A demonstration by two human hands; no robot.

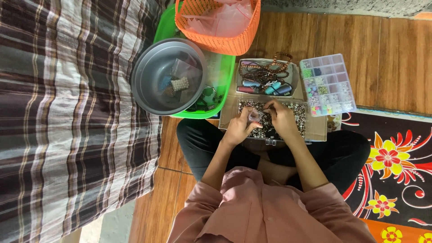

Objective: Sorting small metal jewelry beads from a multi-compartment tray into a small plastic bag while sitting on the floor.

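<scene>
I sit cross-legged on a wooden floor, looking straight down. A cardboard box (pixel 317 130) full of small mixed beads rests on my lap. My left hand (pixel 240 126) holds a small clear plastic bag (pixel 255 115) over the beads. My right hand (pixel 281 118) hovers just right of it, fingertips pinched together at the bag's mouth; what they pinch is too small to tell.
Behind the box stands a second box (pixel 265 77) with thread spools and bead strings, and a clear compartment organiser (pixel 327 84) to the right. A grey bowl (pixel 167 75) sits in a green tray (pixel 225 90), an orange basket (pixel 218 24) beyond. Plaid cloth (pixel 67 112) lies left, a floral mat (pixel 396 157) right.
</scene>
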